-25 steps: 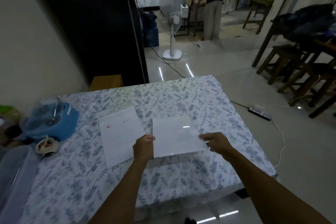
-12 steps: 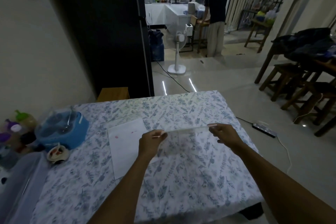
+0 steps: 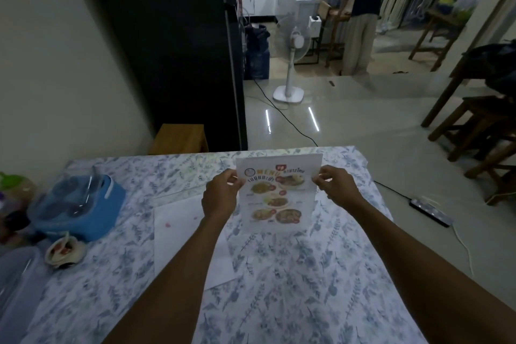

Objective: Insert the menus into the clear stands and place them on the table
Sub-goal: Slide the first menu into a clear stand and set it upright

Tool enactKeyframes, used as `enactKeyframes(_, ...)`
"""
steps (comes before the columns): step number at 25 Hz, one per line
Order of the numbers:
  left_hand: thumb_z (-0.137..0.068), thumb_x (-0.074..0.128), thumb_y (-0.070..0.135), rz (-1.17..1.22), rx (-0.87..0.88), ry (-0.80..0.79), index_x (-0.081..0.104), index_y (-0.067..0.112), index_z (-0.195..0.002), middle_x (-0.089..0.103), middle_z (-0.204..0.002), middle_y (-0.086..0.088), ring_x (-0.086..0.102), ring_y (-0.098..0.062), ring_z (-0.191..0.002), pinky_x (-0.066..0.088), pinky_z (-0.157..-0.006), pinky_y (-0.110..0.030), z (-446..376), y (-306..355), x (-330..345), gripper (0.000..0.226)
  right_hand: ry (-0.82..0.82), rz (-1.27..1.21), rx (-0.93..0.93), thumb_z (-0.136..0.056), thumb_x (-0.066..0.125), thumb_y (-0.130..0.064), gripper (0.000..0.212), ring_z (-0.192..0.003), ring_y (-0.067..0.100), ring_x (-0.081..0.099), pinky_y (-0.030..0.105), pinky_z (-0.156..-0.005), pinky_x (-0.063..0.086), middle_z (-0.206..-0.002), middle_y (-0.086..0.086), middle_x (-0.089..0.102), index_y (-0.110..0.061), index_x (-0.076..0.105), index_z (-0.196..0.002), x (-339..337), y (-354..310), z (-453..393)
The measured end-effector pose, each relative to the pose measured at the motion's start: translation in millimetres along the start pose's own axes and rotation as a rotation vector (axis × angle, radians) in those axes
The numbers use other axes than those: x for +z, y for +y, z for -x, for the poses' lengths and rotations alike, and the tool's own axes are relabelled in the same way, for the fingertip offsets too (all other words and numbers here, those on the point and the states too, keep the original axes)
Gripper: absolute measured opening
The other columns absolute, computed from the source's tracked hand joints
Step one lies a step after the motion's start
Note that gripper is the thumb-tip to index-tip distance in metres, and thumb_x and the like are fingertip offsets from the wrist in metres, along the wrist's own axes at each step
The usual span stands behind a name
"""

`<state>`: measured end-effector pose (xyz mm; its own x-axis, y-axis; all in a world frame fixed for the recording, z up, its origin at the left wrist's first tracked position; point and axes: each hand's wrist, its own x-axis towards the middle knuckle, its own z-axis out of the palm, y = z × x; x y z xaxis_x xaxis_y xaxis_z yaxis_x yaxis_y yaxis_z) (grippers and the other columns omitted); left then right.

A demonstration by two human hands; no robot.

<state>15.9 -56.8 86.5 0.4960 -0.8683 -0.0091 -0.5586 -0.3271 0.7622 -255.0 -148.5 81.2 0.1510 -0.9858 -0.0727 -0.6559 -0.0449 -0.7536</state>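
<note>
Standing upright over the floral table (image 3: 279, 301), facing the camera: menu (image 3: 275, 193) in a clear stand, printed with dish photos and "MENU". Lying flat at 9 o'clock of it, a white sheet (image 3: 181, 234); farther at 9 o'clock, a blue container (image 3: 81, 204). Pinching the upper side edges, left hand (image 3: 220, 195) and right hand (image 3: 335, 186), fingers closed, arms extended.

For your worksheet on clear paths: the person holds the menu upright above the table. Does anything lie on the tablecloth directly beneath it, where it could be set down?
Nothing visible does. Both the left hand and right hand hold the menu over bare tablecloth. The white sheet lies to the left, the blue container farther left.
</note>
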Motion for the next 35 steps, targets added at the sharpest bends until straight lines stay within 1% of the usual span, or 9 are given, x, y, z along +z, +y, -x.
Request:
enactKeyframes(7,-0.089,0.07,0.037,-0.073,0.006,0.003,0.068,0.022,-0.099,0.073,-0.105,0.003,0.062,-0.016,-0.085,0.045,-0.068,-0.03,-17.5,0.9,7.1,0.018,-0.004,0.149,0.007,-0.09,0.063,-0.032,0.017,-0.084,0.019,0.068,0.045,-0.076,0.058,-0.101,-0.003,0.07,-0.022,0.066,-0.104,8.4,-1.1,-17.9)
enactKeyframes(11,-0.09,0.07,0.033,-0.131,-0.004,-0.014,0.059,0.02,-0.09,0.072,-0.103,0.0,0.06,-0.018,-0.082,0.04,-0.063,-0.028,-24.1,5.4,8.0,0.017,0.062,0.316,0.079,-0.093,0.052,-0.028,0.013,-0.079,0.02,0.062,0.042,-0.071,0.056,-0.09,0.0,0.063,-0.017,0.057,-0.089,21.0,-15.1,-18.2)
enactKeyframes(13,-0.091,0.069,0.03,-0.142,-0.007,-0.09,0.061,0.017,-0.098,0.072,-0.107,-0.004,0.063,-0.021,-0.087,0.048,-0.069,-0.033,-29.4,6.9,6.8,0.016,0.067,0.335,0.105,-0.092,0.049,-0.029,0.016,-0.076,0.02,0.061,0.044,-0.07,0.058,-0.09,0.003,0.064,-0.016,0.056,-0.088,25.2,-16.7,-17.0)
enactKeyframes(15,-0.093,0.064,0.027,-0.134,-0.002,-0.189,0.061,0.016,-0.109,0.071,-0.114,-0.009,0.065,-0.024,-0.092,0.056,-0.08,-0.039,-35.3,9.5,3.9,0.02,0.052,0.293,0.134,-0.092,0.052,-0.032,0.019,-0.079,0.02,0.061,0.04,-0.068,0.056,-0.094,0.002,0.065,-0.014,0.055,-0.098,23.0,-18.7,-13.3)
enactKeyframes(17,-0.092,0.062,0.029,-0.148,0.004,-0.232,0.057,0.017,-0.116,0.07,-0.114,-0.011,0.066,-0.027,-0.095,0.057,-0.083,-0.042,-36.4,11.5,-2.0,0.027,0.067,0.256,0.172,-0.09,0.058,-0.037,0.031,-0.082,0.023,0.062,0.037,-0.064,0.052,-0.095,0.004,0.064,-0.014,0.049,-0.109,19.8,-20.8,-5.0)
enactKeyframes(22,-0.092,0.065,0.036,-0.198,0.015,-0.252,0.046,0.015,-0.135,0.061,-0.132,-0.013,0.063,-0.032,-0.112,0.053,-0.089,-0.043,-22.6,8.9,-19.0,0.051,0.092,0.263,0.198,-0.088,0.063,-0.043,0.039,-0.076,0.023,0.063,0.034,-0.059,0.049,-0.091,0.006,0.064,-0.014,0.046,-0.108,22.8,-29.2,22.7)
enactKeyframes(29,-0.092,0.062,0.045,-0.181,0.036,-0.252,0.044,0.015,-0.134,0.06,-0.131,-0.014,0.061,-0.031,-0.115,0.052,-0.096,-0.046,17.4,-33.2,-63.1,0.055,0.053,0.273,0.11,-0.087,0.062,-0.046,0.038,-0.084,0.024,0.066,0.037,-0.07,0.054,-0.102,0.005,0.068,-0.018,0.053,-0.111,61.5,-68.1,78.7)
enactKeyframes(32,-0.092,0.062,0.045,-0.179,-0.01,-0.24,0.045,0.014,-0.134,0.06,-0.13,-0.013,0.061,-0.031,-0.115,0.052,-0.095,-0.044,36.6,-70.8,-88.7,0.054,0.013,0.256,0.068,-0.086,0.06,-0.048,0.036,-0.089,0.025,0.065,0.041,-0.079,0.055,-0.106,0.005,0.068,-0.02,0.055,-0.108,99.4,-89.1,99.4)
enactKeyframes(35,-0.092,0.062,0.044,-0.193,-0.089,-0.224,0.048,0.013,-0.131,0.063,-0.128,-0.014,0.062,-0.032,-0.115,0.052,-0.095,-0.044,54.9,-124.5,-114.1,0.052,-0.065,0.265,0.008,-0.085,0.062,-0.049,0.041,-0.098,0.028,0.064,0.04,-0.081,0.053,-0.111,0.007,0.068,-0.018,0.056,-0.111,149.8,-107.4,122.4)
